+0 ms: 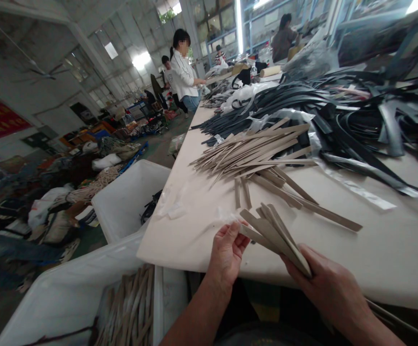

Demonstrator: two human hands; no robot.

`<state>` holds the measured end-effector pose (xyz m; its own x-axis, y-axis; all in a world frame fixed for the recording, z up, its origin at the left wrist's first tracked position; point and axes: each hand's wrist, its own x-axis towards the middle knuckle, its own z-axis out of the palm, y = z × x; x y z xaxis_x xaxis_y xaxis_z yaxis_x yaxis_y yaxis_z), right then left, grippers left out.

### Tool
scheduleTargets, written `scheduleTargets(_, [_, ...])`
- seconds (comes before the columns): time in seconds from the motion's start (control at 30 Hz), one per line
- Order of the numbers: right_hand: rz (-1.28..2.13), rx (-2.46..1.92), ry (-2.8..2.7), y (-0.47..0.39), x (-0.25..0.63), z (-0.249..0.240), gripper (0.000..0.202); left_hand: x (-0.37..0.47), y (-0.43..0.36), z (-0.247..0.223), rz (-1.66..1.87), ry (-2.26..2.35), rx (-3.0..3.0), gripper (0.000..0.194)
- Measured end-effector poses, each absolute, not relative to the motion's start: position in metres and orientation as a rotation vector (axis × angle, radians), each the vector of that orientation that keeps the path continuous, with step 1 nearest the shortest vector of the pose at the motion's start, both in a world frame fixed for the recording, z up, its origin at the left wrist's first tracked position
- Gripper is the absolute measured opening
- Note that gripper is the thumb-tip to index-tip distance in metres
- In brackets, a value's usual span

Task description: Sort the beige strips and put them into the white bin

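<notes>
My right hand [324,278] is wrapped round a small bundle of flat beige strips [281,233] above the table's near edge. The free ends of the strips fan out toward the upper left. With thumb and fingertips, my left hand [228,247] pinches the end of one strip at the bundle's left side. Just beyond both hands lies a loose pile of similar beige strips [252,151] on the pale table [194,230]. Some strips stick out of that pile toward me. Lower ends of strips also show below my right wrist.
Black strips [302,101] are heaped across the table's far right, with clear plastic [353,185] among them. Left of the table stand white bins [125,192]; the nearest holds beige strips [131,307]. A person in white [185,72] stands at the table's far end; others are farther back.
</notes>
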<state>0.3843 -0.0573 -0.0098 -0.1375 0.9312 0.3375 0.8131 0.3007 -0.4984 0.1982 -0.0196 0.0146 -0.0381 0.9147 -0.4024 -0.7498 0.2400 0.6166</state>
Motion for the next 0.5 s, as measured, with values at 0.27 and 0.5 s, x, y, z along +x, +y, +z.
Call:
scheduleTargets(0.27, [-0.079, -1.406, -2.101, -0.060, 0.385, -0.012, 0.014, 0.198, -0.016, 0.006, 1.462, 0.901, 0.239, 0.035])
scheduleTargets(0.5, [-0.151, -1.353, -2.112, -0.059, 0.386, -0.014, 0.016, 0.197, -0.015, 0.003, 1.465, 0.868, 0.249, 0.035])
